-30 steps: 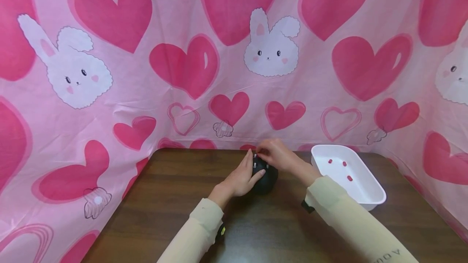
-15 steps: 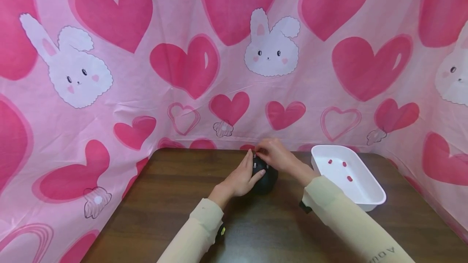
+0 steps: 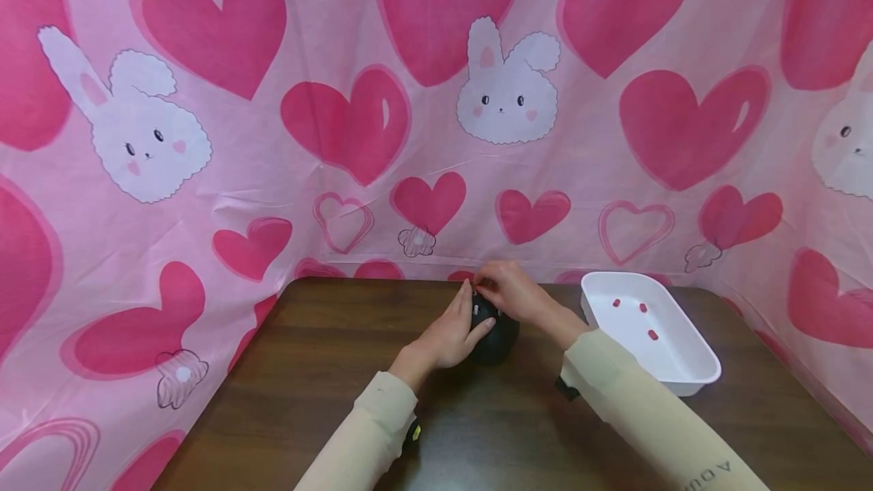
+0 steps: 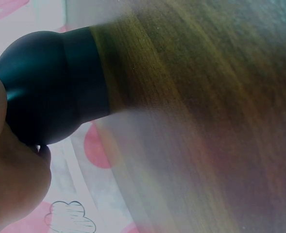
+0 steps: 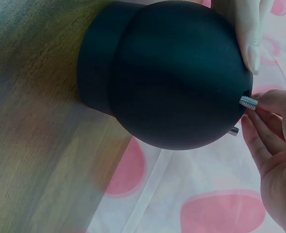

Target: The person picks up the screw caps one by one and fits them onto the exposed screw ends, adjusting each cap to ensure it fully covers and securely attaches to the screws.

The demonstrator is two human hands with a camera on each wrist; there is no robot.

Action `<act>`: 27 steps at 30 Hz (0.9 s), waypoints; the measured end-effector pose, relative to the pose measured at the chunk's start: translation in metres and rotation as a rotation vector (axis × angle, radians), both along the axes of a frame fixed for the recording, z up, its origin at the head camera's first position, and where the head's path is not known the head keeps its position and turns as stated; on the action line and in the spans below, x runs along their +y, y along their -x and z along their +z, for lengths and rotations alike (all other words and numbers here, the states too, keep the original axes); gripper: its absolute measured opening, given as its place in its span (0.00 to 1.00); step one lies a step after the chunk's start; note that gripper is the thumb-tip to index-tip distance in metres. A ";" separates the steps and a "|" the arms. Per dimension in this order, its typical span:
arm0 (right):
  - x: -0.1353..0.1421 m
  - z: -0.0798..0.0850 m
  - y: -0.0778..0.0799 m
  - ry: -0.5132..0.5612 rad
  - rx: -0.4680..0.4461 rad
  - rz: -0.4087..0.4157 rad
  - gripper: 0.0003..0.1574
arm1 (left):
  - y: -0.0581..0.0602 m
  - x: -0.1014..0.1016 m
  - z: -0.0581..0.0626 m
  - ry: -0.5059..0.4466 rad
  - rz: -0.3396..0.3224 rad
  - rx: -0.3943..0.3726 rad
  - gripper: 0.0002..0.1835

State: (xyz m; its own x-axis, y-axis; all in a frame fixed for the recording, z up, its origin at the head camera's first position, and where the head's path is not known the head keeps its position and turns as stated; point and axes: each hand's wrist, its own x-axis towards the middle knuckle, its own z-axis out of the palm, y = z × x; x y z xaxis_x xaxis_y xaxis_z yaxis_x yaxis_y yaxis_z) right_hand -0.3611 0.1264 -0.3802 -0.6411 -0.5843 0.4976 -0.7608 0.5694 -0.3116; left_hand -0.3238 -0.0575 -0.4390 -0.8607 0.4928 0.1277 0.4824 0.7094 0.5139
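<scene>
A black ball-shaped piece [image 3: 495,345] on a short round base stands on the table, base down. Threaded metal studs [image 5: 248,102] stick out of its upper part. My left hand [image 3: 445,333] grips the ball from the left, thumb on the near side and fingers stretched along the far left side. At the ball's top, my right hand [image 3: 516,294] pinches a small red piece [image 3: 475,287] right by the studs; the fingertips mostly hide it. In the right wrist view, the right fingertips [image 5: 249,121] are close to two studs.
A white tray [image 3: 682,354] stands on the right with several small red pieces [image 3: 643,308] inside. The brown wooden table [image 3: 341,324] ends at a pink curtain [image 3: 423,142] with hearts and rabbits, close behind the ball.
My right hand has shifted slightly left over the ball's top, its forearm moving a little left too. The left hand, the ball and the tray stay in place.
</scene>
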 end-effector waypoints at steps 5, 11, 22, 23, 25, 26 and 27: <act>-0.001 0.001 0.000 0.001 0.001 -0.006 0.10 | 0.000 0.000 0.000 -0.006 -0.001 0.003 0.50; -0.002 0.000 0.001 0.002 0.021 0.009 0.09 | 0.001 0.000 0.000 -0.003 -0.003 0.004 0.50; -0.003 -0.004 0.002 -0.030 0.051 0.021 0.07 | -0.002 0.000 -0.001 -0.001 -0.013 0.013 0.49; -0.003 -0.004 0.002 -0.035 0.052 0.020 0.07 | -0.001 0.000 -0.001 0.000 -0.011 0.015 0.49; -0.003 -0.004 0.002 -0.047 0.054 0.017 0.06 | -0.001 0.001 -0.001 0.002 -0.010 0.020 0.49; -0.002 -0.004 0.002 -0.054 0.053 0.015 0.06 | -0.001 0.001 -0.001 0.000 -0.011 0.024 0.49; -0.002 -0.003 0.002 -0.059 0.051 0.014 0.06 | 0.000 0.001 -0.001 -0.002 -0.011 0.027 0.49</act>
State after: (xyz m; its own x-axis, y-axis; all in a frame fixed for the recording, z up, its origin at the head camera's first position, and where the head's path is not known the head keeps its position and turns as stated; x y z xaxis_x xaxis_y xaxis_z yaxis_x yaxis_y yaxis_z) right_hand -0.3626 0.1240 -0.3836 -0.6071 -0.6226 0.4937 -0.7830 0.5745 -0.2384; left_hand -0.3233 -0.0565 -0.4398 -0.8513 0.5021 0.1519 0.5041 0.7027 0.5021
